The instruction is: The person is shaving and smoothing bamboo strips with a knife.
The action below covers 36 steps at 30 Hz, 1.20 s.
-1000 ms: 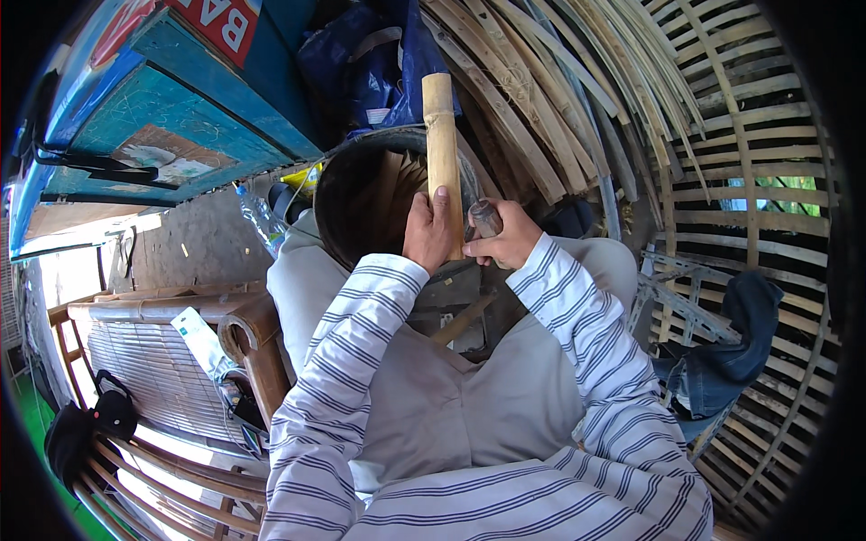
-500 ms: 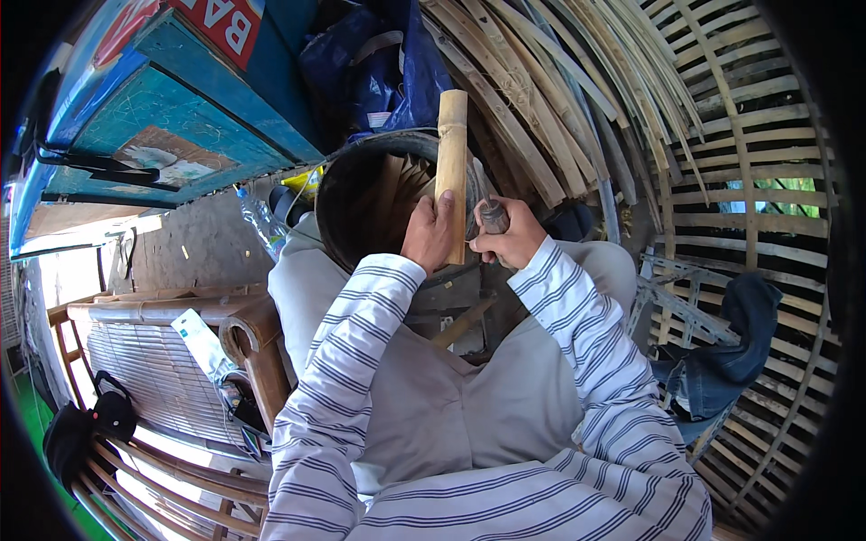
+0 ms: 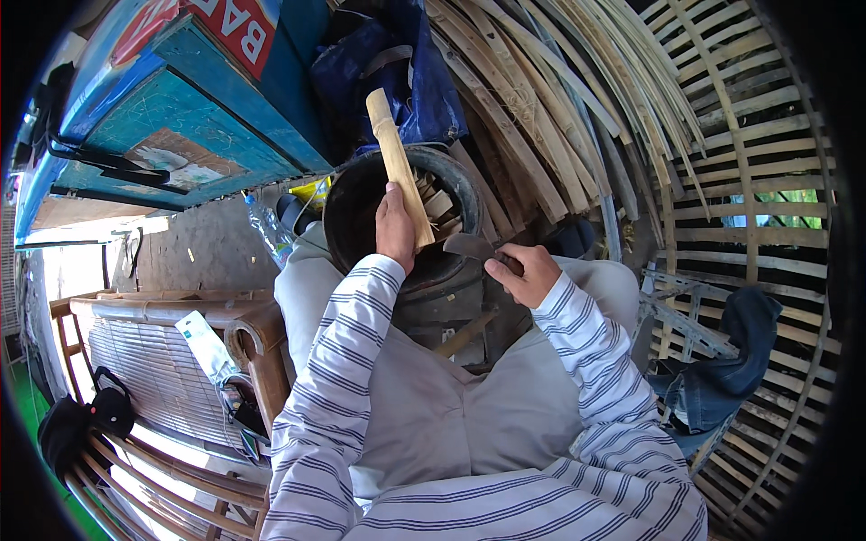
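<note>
My left hand (image 3: 395, 230) is closed round the lower part of a pale piece of bamboo (image 3: 397, 162), which tilts up and to the left. Behind and below it stands a black bucket (image 3: 338, 216) between my knees, with several cut bamboo pieces (image 3: 437, 206) inside. In my right hand (image 3: 528, 273) is a knife with a short, broad, dark blade (image 3: 467, 246). The blade points left toward the foot of the bamboo, with a small gap between them. My right fingers wrap the handle and hide most of it.
Long bamboo strips (image 3: 532, 108) lie stacked beyond the bucket on the right. A blue plastic bag (image 3: 388, 72) and a blue box (image 3: 216, 126) stand at the far left. At the left is a bamboo bench (image 3: 162, 352); jeans (image 3: 731, 361) hang by the slatted wall (image 3: 776, 252).
The bamboo has swung from upright to a leftward tilt in my left hand. My right hand has moved down and right, turning the knife so its blade shows.
</note>
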Each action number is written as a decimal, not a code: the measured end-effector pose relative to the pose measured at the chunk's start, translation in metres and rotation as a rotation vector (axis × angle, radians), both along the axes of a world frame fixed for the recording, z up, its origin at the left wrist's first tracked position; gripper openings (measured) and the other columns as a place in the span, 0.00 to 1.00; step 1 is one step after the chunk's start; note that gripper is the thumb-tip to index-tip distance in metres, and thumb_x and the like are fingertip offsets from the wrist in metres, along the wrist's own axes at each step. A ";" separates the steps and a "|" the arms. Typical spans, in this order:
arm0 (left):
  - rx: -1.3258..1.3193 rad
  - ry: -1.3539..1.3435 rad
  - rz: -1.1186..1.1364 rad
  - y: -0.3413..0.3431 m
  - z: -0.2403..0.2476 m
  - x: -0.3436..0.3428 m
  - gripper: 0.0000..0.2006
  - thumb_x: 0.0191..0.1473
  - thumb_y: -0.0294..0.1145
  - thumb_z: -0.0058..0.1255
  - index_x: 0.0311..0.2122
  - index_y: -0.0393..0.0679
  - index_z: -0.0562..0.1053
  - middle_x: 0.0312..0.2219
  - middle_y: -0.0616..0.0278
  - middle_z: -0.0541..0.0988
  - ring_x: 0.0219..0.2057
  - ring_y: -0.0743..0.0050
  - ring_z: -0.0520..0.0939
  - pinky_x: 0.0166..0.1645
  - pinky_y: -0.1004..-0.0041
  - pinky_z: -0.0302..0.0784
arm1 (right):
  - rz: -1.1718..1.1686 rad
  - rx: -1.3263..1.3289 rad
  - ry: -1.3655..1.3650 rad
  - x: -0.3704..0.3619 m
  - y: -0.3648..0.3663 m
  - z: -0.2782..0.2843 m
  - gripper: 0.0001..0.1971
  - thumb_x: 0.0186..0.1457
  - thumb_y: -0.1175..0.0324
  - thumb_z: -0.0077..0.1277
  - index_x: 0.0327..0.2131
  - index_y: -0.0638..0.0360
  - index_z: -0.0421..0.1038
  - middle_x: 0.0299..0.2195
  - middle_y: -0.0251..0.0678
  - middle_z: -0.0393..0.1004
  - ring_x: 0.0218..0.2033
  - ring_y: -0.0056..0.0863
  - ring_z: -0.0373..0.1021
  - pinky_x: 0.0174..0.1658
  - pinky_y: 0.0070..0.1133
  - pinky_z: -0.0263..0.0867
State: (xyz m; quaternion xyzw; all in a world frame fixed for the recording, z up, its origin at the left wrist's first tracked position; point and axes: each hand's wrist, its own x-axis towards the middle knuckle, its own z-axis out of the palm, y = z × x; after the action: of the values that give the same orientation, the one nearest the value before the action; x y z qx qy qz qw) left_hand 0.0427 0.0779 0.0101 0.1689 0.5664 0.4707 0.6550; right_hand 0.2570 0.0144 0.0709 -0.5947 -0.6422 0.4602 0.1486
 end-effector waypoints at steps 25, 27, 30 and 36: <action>0.104 -0.095 0.031 -0.004 -0.006 0.006 0.23 0.62 0.51 0.34 0.48 0.40 0.66 0.30 0.61 0.72 0.27 0.74 0.76 0.33 0.72 0.75 | 0.131 0.165 -0.165 -0.010 -0.002 0.010 0.27 0.52 0.48 0.52 0.32 0.71 0.73 0.18 0.52 0.71 0.23 0.47 0.72 0.27 0.29 0.66; 0.101 -0.089 0.020 -0.005 -0.005 0.007 0.23 0.62 0.51 0.34 0.48 0.40 0.66 0.30 0.62 0.72 0.28 0.75 0.75 0.34 0.72 0.75 | 0.127 0.171 -0.165 -0.010 -0.001 0.010 0.28 0.52 0.47 0.52 0.33 0.71 0.73 0.19 0.52 0.71 0.24 0.48 0.72 0.28 0.30 0.67; 0.104 -0.062 0.016 -0.006 -0.001 0.009 0.23 0.63 0.50 0.34 0.48 0.39 0.66 0.31 0.62 0.73 0.28 0.76 0.75 0.36 0.73 0.74 | 0.101 0.239 -0.183 -0.008 -0.002 0.002 0.27 0.53 0.47 0.50 0.32 0.69 0.73 0.19 0.52 0.71 0.24 0.49 0.71 0.30 0.31 0.66; 0.114 -0.052 0.003 -0.010 0.009 0.015 0.22 0.63 0.49 0.33 0.49 0.40 0.67 0.33 0.62 0.74 0.31 0.77 0.75 0.38 0.75 0.72 | 0.051 0.233 -0.258 -0.008 0.002 -0.003 0.25 0.53 0.47 0.49 0.28 0.67 0.72 0.19 0.50 0.71 0.24 0.50 0.69 0.31 0.32 0.65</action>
State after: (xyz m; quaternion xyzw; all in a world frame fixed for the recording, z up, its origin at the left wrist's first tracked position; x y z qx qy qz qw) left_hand 0.0576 0.0679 0.0194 0.1928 0.5215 0.5076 0.6581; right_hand 0.2489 0.0162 0.0677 -0.6109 -0.7200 0.3062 0.1211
